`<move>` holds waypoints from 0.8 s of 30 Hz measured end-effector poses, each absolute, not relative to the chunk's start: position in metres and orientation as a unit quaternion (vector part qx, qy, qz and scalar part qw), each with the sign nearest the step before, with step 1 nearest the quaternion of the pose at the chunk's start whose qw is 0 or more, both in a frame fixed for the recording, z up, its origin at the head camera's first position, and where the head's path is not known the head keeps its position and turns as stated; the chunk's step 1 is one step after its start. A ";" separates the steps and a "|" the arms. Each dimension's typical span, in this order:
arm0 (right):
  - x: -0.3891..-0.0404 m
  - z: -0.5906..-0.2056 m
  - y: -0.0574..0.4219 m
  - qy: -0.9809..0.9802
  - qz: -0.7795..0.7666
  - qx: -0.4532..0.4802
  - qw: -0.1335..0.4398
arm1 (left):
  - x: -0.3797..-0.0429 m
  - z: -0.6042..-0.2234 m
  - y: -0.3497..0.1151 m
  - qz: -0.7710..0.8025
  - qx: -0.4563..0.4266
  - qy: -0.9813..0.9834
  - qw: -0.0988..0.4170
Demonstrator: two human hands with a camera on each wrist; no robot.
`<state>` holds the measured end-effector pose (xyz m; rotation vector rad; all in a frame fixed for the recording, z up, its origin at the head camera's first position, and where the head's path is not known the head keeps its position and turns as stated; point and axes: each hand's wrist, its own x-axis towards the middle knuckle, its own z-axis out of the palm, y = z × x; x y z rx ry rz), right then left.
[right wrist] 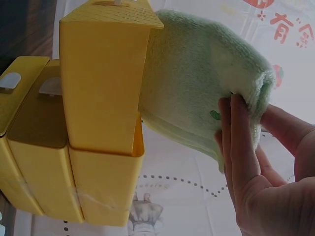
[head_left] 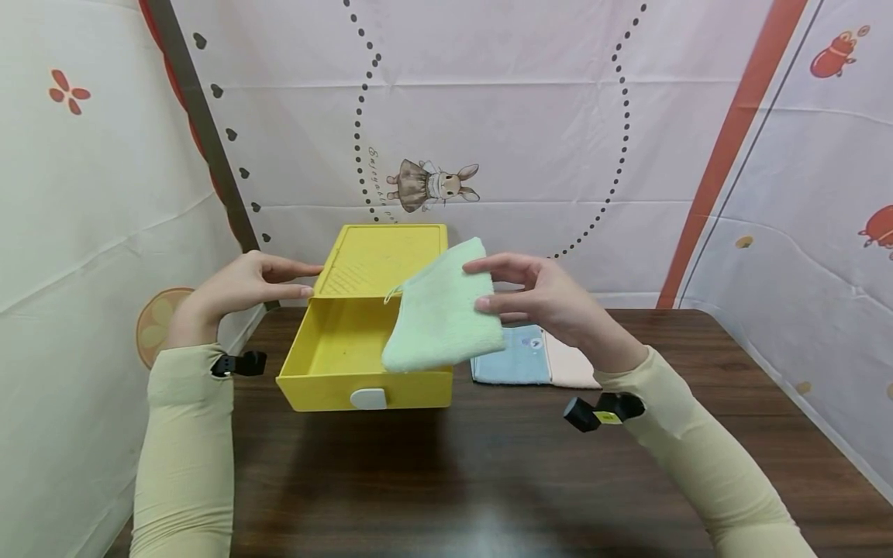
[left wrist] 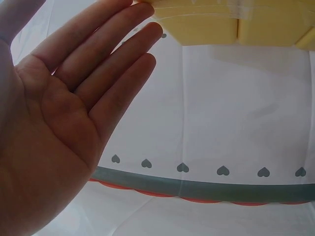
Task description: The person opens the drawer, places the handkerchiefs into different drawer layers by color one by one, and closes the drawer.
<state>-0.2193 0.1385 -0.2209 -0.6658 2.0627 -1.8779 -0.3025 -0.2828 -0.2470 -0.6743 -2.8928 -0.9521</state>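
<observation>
A folded pale green towel (head_left: 446, 310) with a small loop hangs tilted over the pulled-out yellow drawer (head_left: 335, 341), its lower edge overlapping the drawer's front right. My right hand (head_left: 540, 294) pinches the towel by its right side, thumb on one face and fingers on the other. In the right wrist view the towel (right wrist: 192, 73) shows a small dark green mark. At the left side of the yellow drawer cabinet (head_left: 391, 256), my left hand (head_left: 233, 287) has its fingertips right at the edge. Its fingers look straight in the left wrist view.
A folded blue towel (head_left: 512, 356) and a pale pink one (head_left: 568, 364) lie side by side behind my right wrist. Lower yellow drawers (right wrist: 37, 113) with white handles sit closed under the pulled-out one. Printed cloth (head_left: 523, 116) walls surround the dark wooden table (head_left: 544, 473).
</observation>
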 end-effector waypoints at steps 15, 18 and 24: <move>-0.224 -0.225 0.128 0.722 -0.626 -0.249 0.156 | -0.303 -0.246 -0.284 -0.308 -0.219 -0.926 0.008; -0.225 -0.226 0.126 0.723 -0.626 -0.246 0.156 | -0.304 -0.246 -0.284 -0.307 -0.218 -0.926 0.009; -0.227 -0.226 0.121 0.734 -0.618 -0.236 0.154 | -0.303 -0.246 -0.284 -0.306 -0.219 -0.926 0.009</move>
